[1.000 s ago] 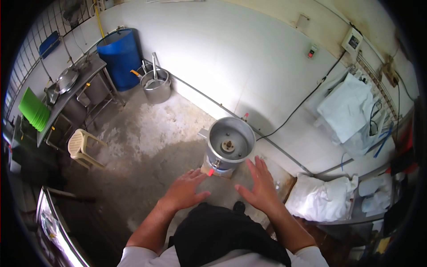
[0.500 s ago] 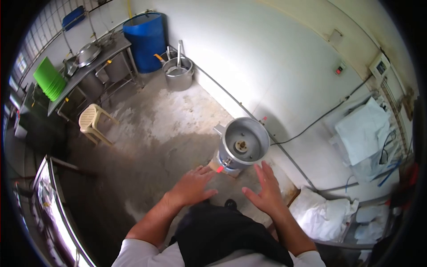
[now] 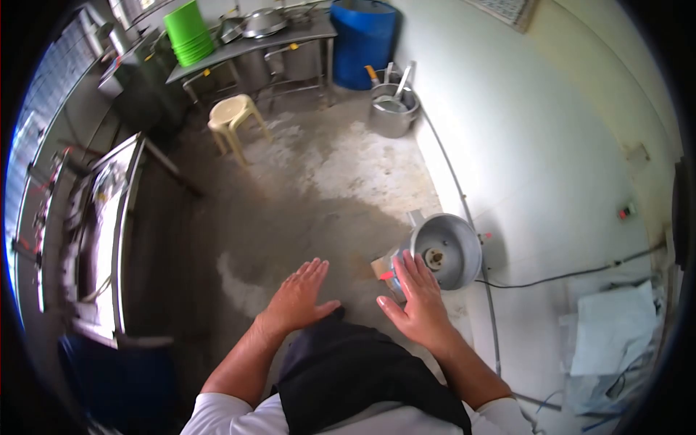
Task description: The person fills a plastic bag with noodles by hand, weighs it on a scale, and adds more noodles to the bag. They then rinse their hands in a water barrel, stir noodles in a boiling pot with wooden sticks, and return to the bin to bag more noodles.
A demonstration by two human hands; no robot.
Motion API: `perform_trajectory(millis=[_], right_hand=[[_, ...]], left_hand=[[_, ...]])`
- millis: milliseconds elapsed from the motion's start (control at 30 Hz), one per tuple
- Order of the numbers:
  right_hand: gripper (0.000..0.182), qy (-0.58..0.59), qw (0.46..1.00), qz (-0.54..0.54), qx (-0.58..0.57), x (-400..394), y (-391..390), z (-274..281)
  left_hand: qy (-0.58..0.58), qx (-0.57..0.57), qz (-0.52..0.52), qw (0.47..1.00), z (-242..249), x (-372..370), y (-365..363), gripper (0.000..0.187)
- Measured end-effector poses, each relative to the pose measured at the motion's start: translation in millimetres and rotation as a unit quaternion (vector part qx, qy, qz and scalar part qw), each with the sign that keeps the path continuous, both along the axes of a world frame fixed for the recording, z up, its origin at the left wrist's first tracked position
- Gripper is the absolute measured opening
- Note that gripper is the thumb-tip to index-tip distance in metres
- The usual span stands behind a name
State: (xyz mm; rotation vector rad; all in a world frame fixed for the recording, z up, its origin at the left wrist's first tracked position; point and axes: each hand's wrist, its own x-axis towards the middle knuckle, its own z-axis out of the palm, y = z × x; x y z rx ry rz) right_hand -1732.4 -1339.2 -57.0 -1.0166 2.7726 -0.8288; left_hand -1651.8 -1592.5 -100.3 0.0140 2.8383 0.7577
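My left hand [image 3: 299, 296] is held out over the concrete floor, palm down, fingers stretched and thumb apart, with nothing in it. Nearer the wall, my right hand [image 3: 419, 301] is likewise spread and empty. Its fingertips overlap the near left edge of a round metal machine bowl [image 3: 462, 254] in the view; whether they touch it I cannot tell. Inside the bowl sits a pale hub [image 3: 434, 258]. A red-tipped lever [image 3: 386, 275] shows at the machine's left side, between my hands.
A cream stool [image 3: 230, 110] stands ahead, before a metal table [image 3: 254, 49] with green stacked tubs [image 3: 188, 32]. A blue barrel [image 3: 362, 45] and a metal pot [image 3: 392, 119] are by the wall. A metal-framed unit [image 3: 127, 217] is at left. A black cable [image 3: 558, 278] runs rightward.
The view has turned left, so the machine, barrel and stool appear further right. My right hand now overlaps the machine's edge in the picture. Both hands remain spread and empty.
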Motion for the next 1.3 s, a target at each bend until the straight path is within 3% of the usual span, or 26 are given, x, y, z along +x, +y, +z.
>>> perform_trajectory(millis=[333,533,800,1067,1300], right_hand=[[0.089,0.003,0.990,0.138,0.006,-2,-54,1],[0.089,0.011,0.987,0.159,0.010,-6,-95,2],[0.088,0.021,0.984,0.178,0.020,-10,-189,10],[0.086,0.066,0.985,0.144,0.063,-52,-251,7],[0.087,0.045,0.991,0.112,0.051,-148,-269,-22]], left_hand=[[0.034,0.012,0.178,0.983,13,62,1,0.084],[0.049,0.028,0.187,0.981,15,68,-32,0.085],[0.019,0.023,0.195,0.980,-2,72,-131,0.085],[0.056,-0.019,0.159,0.986,14,-4,-189,0.088],[0.044,0.005,0.122,0.992,7,-110,-202,0.086]])
